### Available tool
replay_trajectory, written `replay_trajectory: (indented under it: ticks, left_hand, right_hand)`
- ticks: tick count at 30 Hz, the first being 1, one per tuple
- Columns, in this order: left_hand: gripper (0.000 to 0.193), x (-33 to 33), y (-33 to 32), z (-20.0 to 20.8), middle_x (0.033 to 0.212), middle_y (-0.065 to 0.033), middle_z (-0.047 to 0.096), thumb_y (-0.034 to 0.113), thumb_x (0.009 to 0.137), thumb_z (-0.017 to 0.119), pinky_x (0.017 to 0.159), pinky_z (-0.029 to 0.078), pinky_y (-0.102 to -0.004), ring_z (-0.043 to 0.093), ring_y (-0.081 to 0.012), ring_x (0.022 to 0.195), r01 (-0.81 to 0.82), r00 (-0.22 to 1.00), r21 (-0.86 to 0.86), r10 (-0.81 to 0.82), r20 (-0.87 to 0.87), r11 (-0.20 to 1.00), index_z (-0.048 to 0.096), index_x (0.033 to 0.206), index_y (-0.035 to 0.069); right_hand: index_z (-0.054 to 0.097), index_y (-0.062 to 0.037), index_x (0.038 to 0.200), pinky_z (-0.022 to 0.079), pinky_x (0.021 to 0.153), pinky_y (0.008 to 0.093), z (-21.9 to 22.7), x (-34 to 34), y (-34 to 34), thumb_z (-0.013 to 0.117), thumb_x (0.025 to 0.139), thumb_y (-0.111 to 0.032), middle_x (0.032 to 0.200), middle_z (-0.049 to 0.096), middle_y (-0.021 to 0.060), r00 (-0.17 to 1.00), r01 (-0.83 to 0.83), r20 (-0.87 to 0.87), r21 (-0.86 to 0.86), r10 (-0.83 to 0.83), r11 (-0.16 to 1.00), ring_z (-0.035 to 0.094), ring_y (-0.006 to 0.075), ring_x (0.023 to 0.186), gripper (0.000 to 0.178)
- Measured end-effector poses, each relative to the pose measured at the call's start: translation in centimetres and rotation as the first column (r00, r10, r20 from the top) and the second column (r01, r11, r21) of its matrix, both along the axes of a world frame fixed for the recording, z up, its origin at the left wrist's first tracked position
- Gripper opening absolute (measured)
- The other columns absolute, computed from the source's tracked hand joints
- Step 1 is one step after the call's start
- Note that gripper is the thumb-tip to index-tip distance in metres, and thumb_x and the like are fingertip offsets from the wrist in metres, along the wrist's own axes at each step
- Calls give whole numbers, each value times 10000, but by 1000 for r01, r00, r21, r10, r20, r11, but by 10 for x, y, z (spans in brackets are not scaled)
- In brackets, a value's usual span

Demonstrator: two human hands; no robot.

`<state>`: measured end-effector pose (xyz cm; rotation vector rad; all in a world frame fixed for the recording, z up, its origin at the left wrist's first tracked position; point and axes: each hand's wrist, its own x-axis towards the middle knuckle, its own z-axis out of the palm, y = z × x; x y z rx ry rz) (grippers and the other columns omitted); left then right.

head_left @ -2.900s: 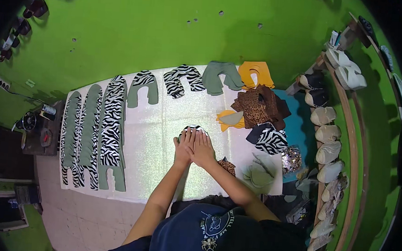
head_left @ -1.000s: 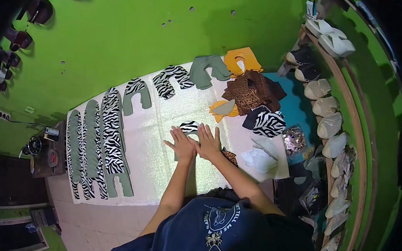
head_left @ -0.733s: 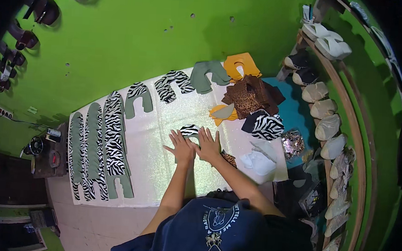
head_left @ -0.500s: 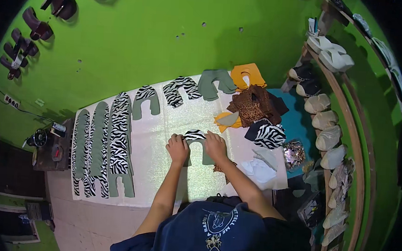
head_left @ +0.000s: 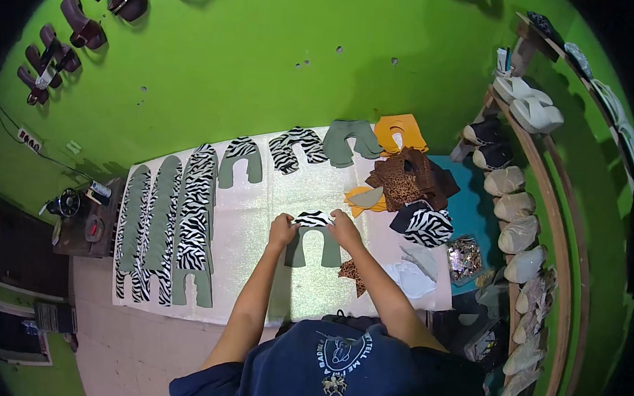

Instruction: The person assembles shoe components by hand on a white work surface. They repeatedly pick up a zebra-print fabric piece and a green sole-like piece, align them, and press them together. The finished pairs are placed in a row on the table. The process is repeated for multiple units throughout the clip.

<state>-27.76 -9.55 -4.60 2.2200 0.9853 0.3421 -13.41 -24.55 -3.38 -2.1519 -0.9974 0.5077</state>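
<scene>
A zebra-print piece (head_left: 313, 219) lies along the top of a grey-green U-shaped cutout (head_left: 295, 250), whose two legs point toward me. My left hand (head_left: 282, 231) pinches the left end of the zebra-print piece. At its right end, my right hand (head_left: 343, 230) has thumb and fingers closed on it. The fingertips partly cover both upper corners, so I cannot tell whether they grip the green layer too. A leopard-print scrap (head_left: 352, 274) lies beside my right forearm.
Overlapping zebra and green cutouts (head_left: 196, 220) form rows at the left of the pale table cover (head_left: 244, 266). More green cutouts (head_left: 351, 142), orange pieces (head_left: 401, 130) and a brown leopard-print pile (head_left: 405, 181) lie farther back. Shoe racks (head_left: 559, 213) stand at the right.
My fingers have shifted from lying over the corners to pinching the ends of the zebra-print piece. More of both layers shows between my hands. The whole view has shifted slightly.
</scene>
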Motion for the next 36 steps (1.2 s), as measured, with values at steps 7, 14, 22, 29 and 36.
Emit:
replay_trajectory:
  ticks: [7,14,22,29,36]
  left_hand:
    - [325,-12,11,-5,726,-140,631,275,719,707,613,476,-325,608,-222,653,102,992,-181,-88,87,978,620,805,-26]
    - [222,-62,26,0,724,-81,630,209,776,672,620,471,-269,588,-130,662,29,974,-272,34,225,962,623,830,-1]
    - [210,-114,67,9,722,-68,625,191,784,660,615,456,-253,567,-110,656,-105,934,-282,192,300,953,629,844,-8]
    - [244,-137,133,8,718,-67,622,205,776,670,627,448,-255,565,-126,670,-103,926,-234,179,332,967,631,843,-26]
    - [255,-102,194,44,649,-14,563,216,780,677,565,403,-230,481,-74,605,-39,943,-226,111,312,973,615,801,-30]
  right_hand:
    - [590,25,864,456,654,328,-8,7,-8,656,781,-220,780,585,152,995,-59,-81,72,65,996,565,223,708,266]
    - [592,7,887,451,611,318,10,-21,16,615,822,-259,723,600,116,953,-202,-199,140,227,969,564,195,653,274]
    - [588,10,888,402,520,242,17,-65,83,575,864,-185,671,556,21,851,-228,-436,195,293,954,487,83,578,197]
    - [615,20,850,430,563,272,28,-77,151,580,853,-233,678,600,82,853,-282,-395,202,342,938,528,130,604,255]
    - [615,26,817,429,559,290,18,-47,209,587,843,-234,666,600,92,897,-266,-306,202,318,943,529,153,591,264]
